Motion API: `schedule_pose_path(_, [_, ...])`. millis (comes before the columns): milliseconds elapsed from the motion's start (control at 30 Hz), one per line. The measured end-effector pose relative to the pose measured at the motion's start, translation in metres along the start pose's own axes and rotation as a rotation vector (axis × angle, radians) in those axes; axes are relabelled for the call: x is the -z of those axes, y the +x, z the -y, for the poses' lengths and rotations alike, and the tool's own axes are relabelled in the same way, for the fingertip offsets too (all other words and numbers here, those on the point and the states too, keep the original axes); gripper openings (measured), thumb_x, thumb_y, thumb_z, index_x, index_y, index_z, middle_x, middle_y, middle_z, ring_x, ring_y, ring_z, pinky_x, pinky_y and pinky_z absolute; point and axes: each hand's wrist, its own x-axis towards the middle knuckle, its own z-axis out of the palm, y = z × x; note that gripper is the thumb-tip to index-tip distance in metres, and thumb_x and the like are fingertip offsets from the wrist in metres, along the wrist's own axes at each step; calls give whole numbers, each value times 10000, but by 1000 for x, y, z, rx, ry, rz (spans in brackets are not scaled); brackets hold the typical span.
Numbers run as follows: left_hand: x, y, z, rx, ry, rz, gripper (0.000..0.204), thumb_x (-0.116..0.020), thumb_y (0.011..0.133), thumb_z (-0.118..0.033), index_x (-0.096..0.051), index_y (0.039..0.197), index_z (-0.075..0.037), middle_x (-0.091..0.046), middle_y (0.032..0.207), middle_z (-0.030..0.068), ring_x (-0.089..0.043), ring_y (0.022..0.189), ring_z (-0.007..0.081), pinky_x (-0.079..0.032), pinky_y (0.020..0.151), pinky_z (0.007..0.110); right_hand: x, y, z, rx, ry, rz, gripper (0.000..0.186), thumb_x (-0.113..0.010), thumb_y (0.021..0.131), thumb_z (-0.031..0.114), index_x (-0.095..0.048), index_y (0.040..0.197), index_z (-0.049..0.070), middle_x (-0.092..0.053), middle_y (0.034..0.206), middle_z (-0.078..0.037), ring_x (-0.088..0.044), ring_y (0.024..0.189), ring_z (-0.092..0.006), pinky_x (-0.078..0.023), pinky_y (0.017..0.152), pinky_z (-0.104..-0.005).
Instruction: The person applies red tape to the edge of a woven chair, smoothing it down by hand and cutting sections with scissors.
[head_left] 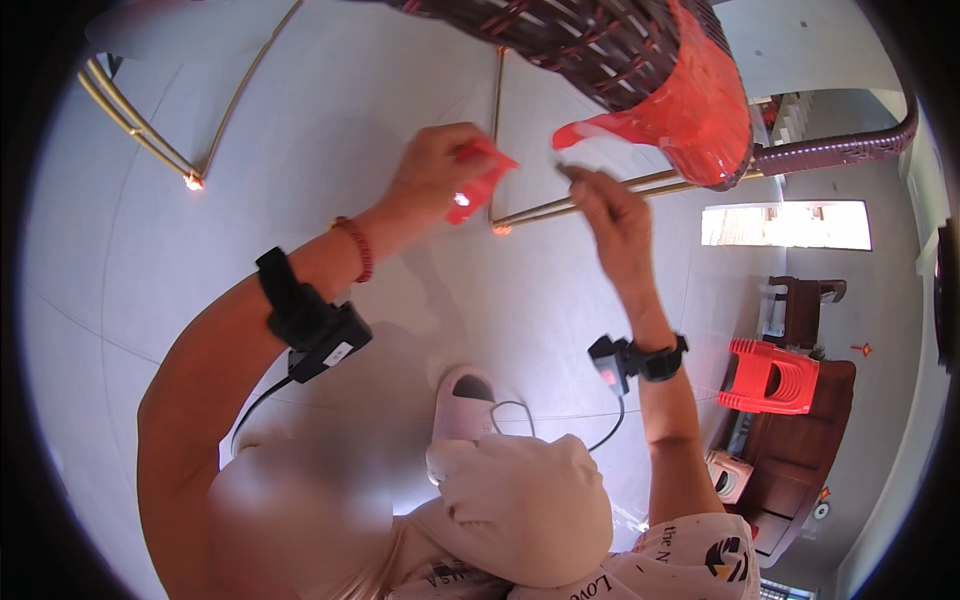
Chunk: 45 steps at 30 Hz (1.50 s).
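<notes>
My left hand [440, 165] is closed on a piece of red plastic film [480, 188], which hangs from the fingers. To its right, my right hand [612, 215] pinches a small, thin, dark object [563, 168] too blurred to name. Just above that hand, a loose end of red film sticks out from the red film wrapping [705, 110]. This wrapping covers the end of a dark brown woven wicker piece [600, 45] at the upper right. A gap separates the piece in my left hand from the wrapping.
Gold-coloured metal legs [545, 212] stand on the pale tiled floor [280, 130], with more [140, 125] at the upper left. A brown woven arm [840, 150] reaches right. Red plastic stools [770, 378] and a dark wooden bench [815, 440] line the right side. A pink slipper [463, 405] is below.
</notes>
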Motion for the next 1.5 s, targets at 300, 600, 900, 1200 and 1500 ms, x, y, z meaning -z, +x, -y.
schedule_pose_path(300, [72,11,4,193,-144,-388,196,-613,850,-171,-588,1008,-57,-627,868,67,-637,734,174,-542,578,291,-81,-158,-112,-445,-217,445,230,-543,886,257,-447,1004,84,-597,736,-164,-586,713,-376,-438,602,-445])
schedule_pose_path(600, [86,11,-10,142,-111,-441,230,-610,845,-197,-574,1022,-55,-633,889,75,-632,751,176,-533,595,294,-41,-123,-81,7,-378,179,259,-615,779,45,-605,1037,57,-598,1018,-106,-585,915,-253,-465,757,-323])
schedule_pose_path(900, [94,4,-26,196,-129,-534,213,-596,859,-150,-555,1031,-31,-635,906,109,-660,708,228,-531,559,323,3,-4,83,-6,541,61,242,-454,873,29,-605,1036,-67,-617,1070,-135,-584,1009,-211,-437,921,-328])
schedule_pose_path(1200, [90,8,-30,113,-175,-523,157,-589,859,-123,-565,979,-25,-634,856,90,-657,669,220,-528,541,311,-14,17,45,85,490,-222,255,-471,876,-12,-586,1095,-70,-601,1127,-149,-561,1079,-232,-402,998,-335])
schedule_pose_path(1500, [78,-4,-41,123,-162,-513,127,-586,859,-101,-577,956,-20,-623,826,85,-646,643,214,-520,521,304,-23,36,54,-139,1346,-154,394,-365,842,-70,-397,1234,-88,-471,1255,-204,-464,1181,-341,-348,1056,-439])
